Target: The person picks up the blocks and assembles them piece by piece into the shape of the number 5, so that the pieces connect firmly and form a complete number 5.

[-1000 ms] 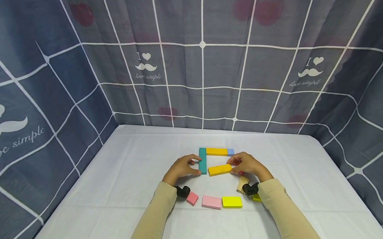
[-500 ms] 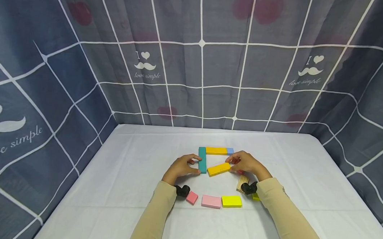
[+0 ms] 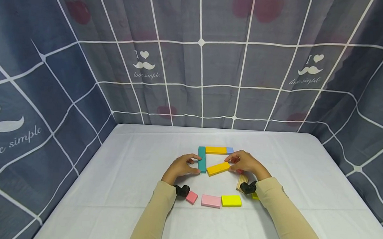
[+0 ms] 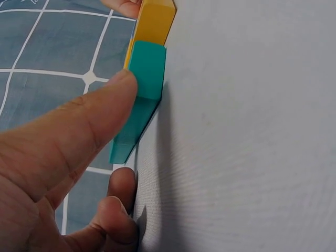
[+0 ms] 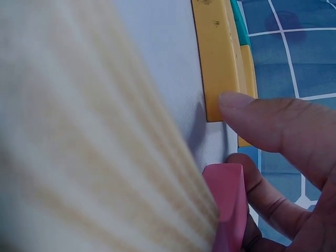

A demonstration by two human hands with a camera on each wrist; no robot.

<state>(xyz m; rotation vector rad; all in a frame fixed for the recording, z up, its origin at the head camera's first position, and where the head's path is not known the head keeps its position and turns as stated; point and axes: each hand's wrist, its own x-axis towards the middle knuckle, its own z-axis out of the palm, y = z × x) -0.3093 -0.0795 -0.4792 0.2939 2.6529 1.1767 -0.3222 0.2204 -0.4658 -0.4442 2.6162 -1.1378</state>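
Teal block (image 3: 202, 163): touched on its left side by the relaxed left hand (image 3: 181, 166). Near orange block (image 3: 217, 169), aslant, just right: pinched at its right end by the right hand (image 3: 248, 163).

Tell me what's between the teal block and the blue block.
The head view shows the far orange-yellow block between the teal block and the blue block.

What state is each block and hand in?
Teal block: lying, touched
Far orange block: lying
Blue block: adjoining far orange block
Near orange block: diagonal, touched
Red block: partly hidden
Striped block: partly hidden
Front yellow block: lying
Right yellow block: mostly hidden
Pink block: lying
Coral block: lying, angled
Left hand: touching teal block
Right hand: thumb on near orange block
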